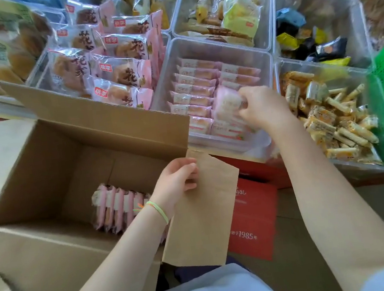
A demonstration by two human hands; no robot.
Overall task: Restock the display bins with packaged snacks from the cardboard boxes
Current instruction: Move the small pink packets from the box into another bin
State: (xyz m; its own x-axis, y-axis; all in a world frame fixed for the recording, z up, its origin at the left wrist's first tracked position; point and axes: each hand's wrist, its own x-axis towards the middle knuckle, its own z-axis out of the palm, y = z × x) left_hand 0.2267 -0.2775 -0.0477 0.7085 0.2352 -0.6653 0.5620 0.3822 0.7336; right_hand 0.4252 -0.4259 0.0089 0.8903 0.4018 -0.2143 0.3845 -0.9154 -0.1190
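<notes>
My right hand [258,108] pinches a pink snack packet [226,106] just over the clear bin [167,79], rows lying crosswise below, while my left hand [178,175], nearer the cardboard box [27,156], grips its flap [202,208].

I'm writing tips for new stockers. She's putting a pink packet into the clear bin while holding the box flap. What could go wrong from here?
1. The right hand holds the pink packet over tidy rows in the clear bin; dropping it carelessly could muddle them.
2. The left hand only pinches the box flap; if that grip slips, the flap may swing over the packets in the cardboard box.
</notes>
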